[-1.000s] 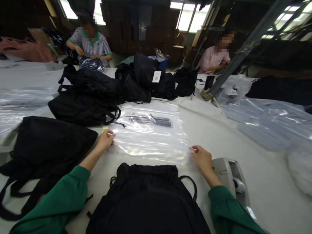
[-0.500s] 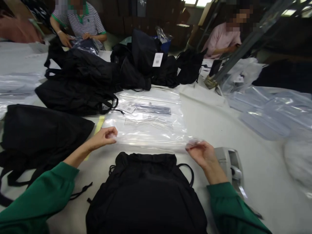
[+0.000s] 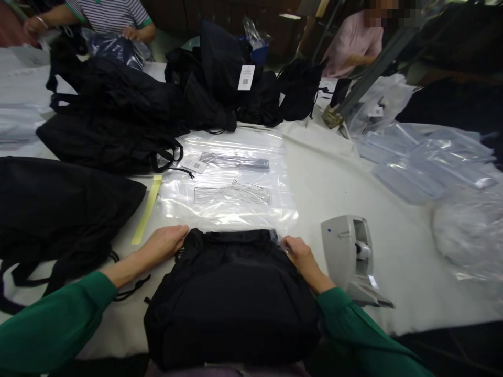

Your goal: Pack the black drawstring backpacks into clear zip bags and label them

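Note:
A black backpack (image 3: 231, 293) lies flat on the white table right in front of me. Just beyond its top lies a large clear plastic bag (image 3: 231, 193) with printed labels. My left hand (image 3: 163, 243) rests at the backpack's top left corner, by the bag's near edge; whether it grips the plastic is hidden. My right hand (image 3: 296, 251) sits at the top right corner, its fingers pinching crumpled plastic of the bag's near edge against the backpack.
A grey tape dispenser (image 3: 348, 256) stands right of my right hand. A yellow strip (image 3: 147, 209) lies left of the bag. Black bags (image 3: 110, 120) are piled at left and behind, flat clear bags (image 3: 424, 157) at right. Two people work across the table.
Both hands have drawn the bag's near edge toward me, down to the backpack's top corners. The view has tilted downward.

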A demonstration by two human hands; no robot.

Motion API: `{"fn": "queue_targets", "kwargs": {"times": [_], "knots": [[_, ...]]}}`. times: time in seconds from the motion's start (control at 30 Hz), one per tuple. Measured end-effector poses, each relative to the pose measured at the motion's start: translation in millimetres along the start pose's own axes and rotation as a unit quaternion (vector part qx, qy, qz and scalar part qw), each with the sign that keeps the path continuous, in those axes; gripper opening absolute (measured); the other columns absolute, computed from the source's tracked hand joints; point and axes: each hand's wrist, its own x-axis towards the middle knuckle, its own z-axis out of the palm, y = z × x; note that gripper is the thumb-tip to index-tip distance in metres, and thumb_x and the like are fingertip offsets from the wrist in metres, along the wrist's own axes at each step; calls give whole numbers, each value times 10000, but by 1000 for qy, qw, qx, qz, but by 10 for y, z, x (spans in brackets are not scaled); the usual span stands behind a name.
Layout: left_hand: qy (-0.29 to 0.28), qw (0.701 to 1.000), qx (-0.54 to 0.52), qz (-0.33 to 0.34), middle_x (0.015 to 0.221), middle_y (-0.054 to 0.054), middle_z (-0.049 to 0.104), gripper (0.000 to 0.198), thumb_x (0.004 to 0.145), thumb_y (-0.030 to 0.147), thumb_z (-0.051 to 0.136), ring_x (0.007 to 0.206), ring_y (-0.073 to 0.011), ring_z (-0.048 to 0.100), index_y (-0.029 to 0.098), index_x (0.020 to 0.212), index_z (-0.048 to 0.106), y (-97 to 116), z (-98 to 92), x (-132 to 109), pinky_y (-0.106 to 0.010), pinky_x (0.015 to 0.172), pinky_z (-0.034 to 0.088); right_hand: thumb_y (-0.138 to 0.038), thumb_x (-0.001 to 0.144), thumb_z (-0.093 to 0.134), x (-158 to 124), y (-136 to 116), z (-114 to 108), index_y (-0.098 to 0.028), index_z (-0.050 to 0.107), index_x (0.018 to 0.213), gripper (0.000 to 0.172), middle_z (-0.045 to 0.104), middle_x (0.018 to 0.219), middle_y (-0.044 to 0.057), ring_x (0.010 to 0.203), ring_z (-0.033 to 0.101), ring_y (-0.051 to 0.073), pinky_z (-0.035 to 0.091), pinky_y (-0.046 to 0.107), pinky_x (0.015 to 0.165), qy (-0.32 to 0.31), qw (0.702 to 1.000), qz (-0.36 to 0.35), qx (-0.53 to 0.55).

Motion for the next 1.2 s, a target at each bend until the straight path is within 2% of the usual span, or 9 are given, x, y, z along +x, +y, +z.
{"fn": "queue_targets", "kwargs": {"times": [0.1, 0.27, 0.43, 0.6, 0.73, 0.87, 1.0, 1.1, 1.2], "knots": [[-3, 997, -66, -35, 675, -20, 603, 135, 811, 334, 514, 662, -216, 580, 223, 763, 575, 68, 21, -69, -278, 633, 379, -380, 775, 558, -190, -106, -9, -215, 528, 670, 197, 513, 595, -22, 590, 452, 160, 375, 265, 590, -7, 999, 36, 21], [11, 972, -220, -83, 606, -23, 622, 286, 704, 440, 597, 640, -223, 591, 184, 583, 560, 193, 147, -172, -261, 570, 419, -577, 816, 509, -282, -361, -138, -193, 590, 718, 404, 605, 645, 8, 636, 559, 188, 455, 277, 582, -39, 987, 86, 131], [112, 922, -327, -176, 586, -17, 595, 484, 775, 621, 468, 582, -186, 562, 170, 626, 560, 285, 292, -213, -254, 523, 431, -632, 736, 621, -231, -501, -174, -182, 566, 652, 461, 537, 564, -4, 512, 462, 141, 387, 246, 490, 102, 933, 211, 274], [270, 864, -327, -272, 447, 21, 434, 554, 867, 642, 360, 467, -144, 448, 217, 515, 402, 346, 313, -134, -245, 465, 359, -601, 865, 455, -191, -581, -93, -209, 445, 532, 514, 385, 493, -34, 488, 374, 130, 304, 250, 465, 138, 979, 124, 80], [363, 868, -258, -221, 467, 6, 446, 568, 902, 601, 346, 468, -140, 448, 217, 491, 427, 237, 438, -457, -252, 483, 374, -459, 897, 461, -416, -403, -169, -203, 518, 565, 422, 458, 558, -17, 531, 464, 143, 364, 252, 517, 119, 993, -8, -20], [270, 935, -220, -72, 655, -27, 635, 352, 843, 482, 553, 620, -159, 611, 205, 633, 607, 20, 633, -971, -233, 617, 490, -358, 900, 497, -864, -43, -193, -216, 553, 615, 324, 569, 620, 10, 571, 554, 156, 449, 253, 566, 102, 994, -15, -22], [161, 955, -227, -105, 969, -25, 722, 210, 830, 372, 593, 873, -197, 687, 249, 973, 685, -67, 603, -1081, -240, 752, 544, -389, 815, 608, -1091, 76, -104, -220, 667, 993, 252, 706, 1008, 96, 929, 665, 246, 537, 342, 817, 68, 993, 80, 58], [46, 929, -343, -134, 1122, -41, 709, 325, 800, 403, 622, 1052, -261, 655, 245, 1075, 695, 13, 521, -990, -318, 885, 541, -428, 692, 743, -1048, -95, -81, -197, 655, 1108, 484, 699, 1103, 126, 1006, 658, 285, 533, 388, 890, 45, 966, 192, 169], [21, 861, -463, -211, 1189, -81, 692, 490, 719, 478, 680, 1182, -319, 586, 210, 1128, 701, 163, 513, -1007, -429, 1037, 449, -456, 663, 778, -1029, -369, -116, -180, 703, 1013, 452, 725, 1009, 118, 961, 659, 299, 525, 420, 893, -19, 925, 256, 278]]}}
